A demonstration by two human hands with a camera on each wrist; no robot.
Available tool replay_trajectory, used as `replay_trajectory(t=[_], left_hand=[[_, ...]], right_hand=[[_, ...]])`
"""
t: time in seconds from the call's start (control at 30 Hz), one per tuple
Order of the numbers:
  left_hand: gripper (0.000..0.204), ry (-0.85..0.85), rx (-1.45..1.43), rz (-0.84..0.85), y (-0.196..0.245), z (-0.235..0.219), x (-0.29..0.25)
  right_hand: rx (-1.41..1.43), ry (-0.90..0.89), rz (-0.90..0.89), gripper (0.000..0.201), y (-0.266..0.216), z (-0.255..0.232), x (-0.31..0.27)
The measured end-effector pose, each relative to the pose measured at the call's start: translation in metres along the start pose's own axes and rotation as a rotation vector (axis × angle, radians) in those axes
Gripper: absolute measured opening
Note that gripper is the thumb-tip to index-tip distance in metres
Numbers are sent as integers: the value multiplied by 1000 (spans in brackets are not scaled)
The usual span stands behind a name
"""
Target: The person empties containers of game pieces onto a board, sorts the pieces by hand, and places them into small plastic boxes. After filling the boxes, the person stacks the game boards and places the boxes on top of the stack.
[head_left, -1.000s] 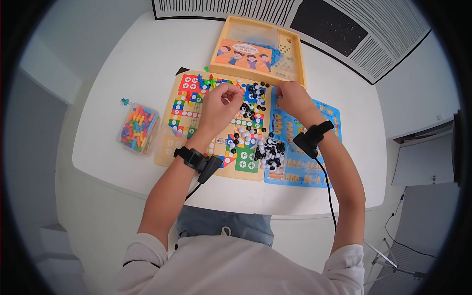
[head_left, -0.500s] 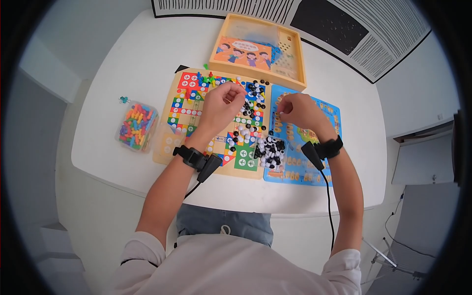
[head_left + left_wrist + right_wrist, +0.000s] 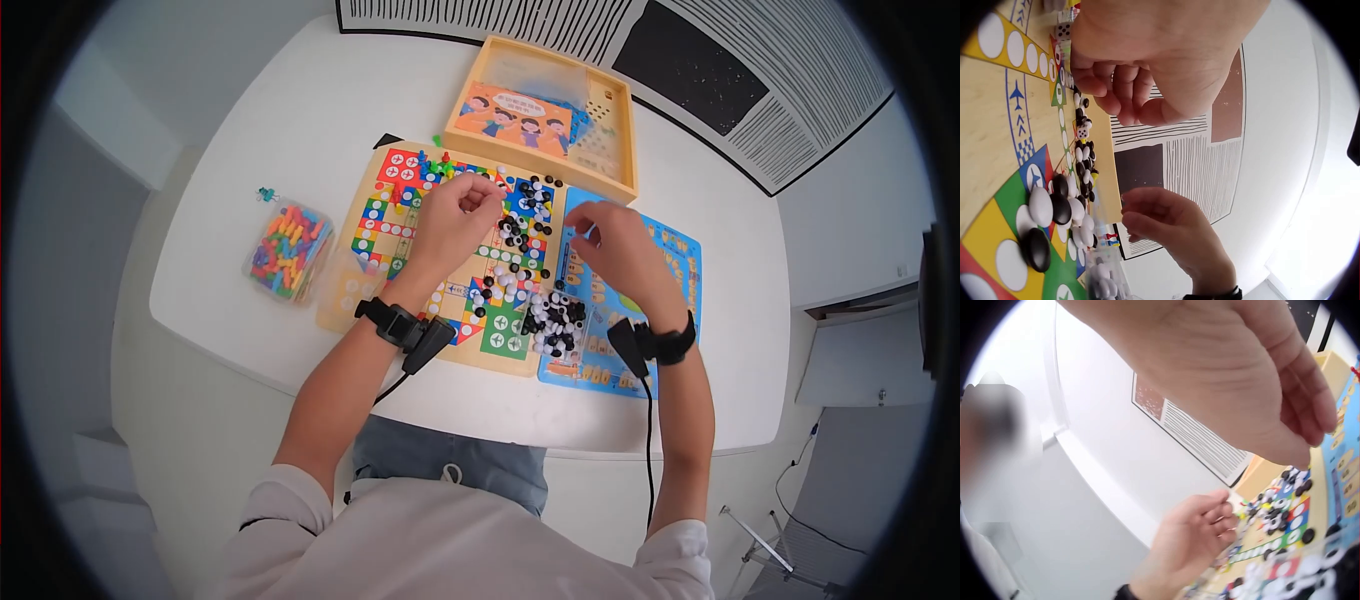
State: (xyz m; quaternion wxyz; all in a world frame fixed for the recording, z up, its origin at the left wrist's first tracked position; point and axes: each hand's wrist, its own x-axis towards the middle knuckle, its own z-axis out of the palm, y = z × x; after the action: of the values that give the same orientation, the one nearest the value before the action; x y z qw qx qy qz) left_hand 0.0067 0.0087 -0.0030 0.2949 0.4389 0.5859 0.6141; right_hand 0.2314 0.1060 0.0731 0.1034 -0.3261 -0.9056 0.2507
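Note:
My left hand [image 3: 450, 225] hovers over the colourful game board [image 3: 505, 345], its fingers loosely curled. Nothing shows between those fingers in either wrist view. Over the near-left part of the blue board [image 3: 685, 260] hangs my right hand [image 3: 620, 245], thumb and fingers bent with a gap between them. No piece is visible in it. Between the two hands, black and white round pieces [image 3: 515, 230] lie scattered on the game board. More of these pieces [image 3: 553, 325] fill a clear box closer to my body. Dice [image 3: 1083, 132] lie among the loose pieces.
A shallow wooden box [image 3: 628, 150] stands at the back with an orange booklet [image 3: 515, 118] inside. To the left is a clear box of coloured pegs [image 3: 290, 250], with a small teal piece [image 3: 266, 194] behind it. Green and blue pieces [image 3: 437, 165] stand on the board's far side.
My right hand has drawn back from the wooden box's edge toward my body, and its fingers have parted. My left hand keeps nearly the same place. The head view has shifted slightly.

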Motion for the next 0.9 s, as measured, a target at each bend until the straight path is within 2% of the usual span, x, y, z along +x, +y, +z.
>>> replay_trajectory(t=[0.07, 0.1, 0.3, 0.43, 0.7, 0.83, 0.9], left_hand=[[13, 1, 23, -18, 1, -1, 0], [14, 4, 45, -32, 2, -2, 1], [15, 8, 45, -26, 0, -1, 2], [14, 10, 15, -27, 4, 0, 0], [13, 17, -2, -16, 5, 0, 1], [16, 46, 10, -11, 12, 0, -1], [19, 42, -1, -25, 16, 0, -1]], right_hand=[[-62, 161, -64, 23, 14, 7, 19], [-59, 165, -65, 23, 17, 9, 26], [-89, 28, 7, 21, 21, 21, 50], [-85, 62, 12, 18, 17, 25, 61], [-263, -100, 87, 23, 9, 18, 79], [-308, -72, 87, 22, -7, 11, 73], [-239, 46, 10, 21, -13, 8, 67]])
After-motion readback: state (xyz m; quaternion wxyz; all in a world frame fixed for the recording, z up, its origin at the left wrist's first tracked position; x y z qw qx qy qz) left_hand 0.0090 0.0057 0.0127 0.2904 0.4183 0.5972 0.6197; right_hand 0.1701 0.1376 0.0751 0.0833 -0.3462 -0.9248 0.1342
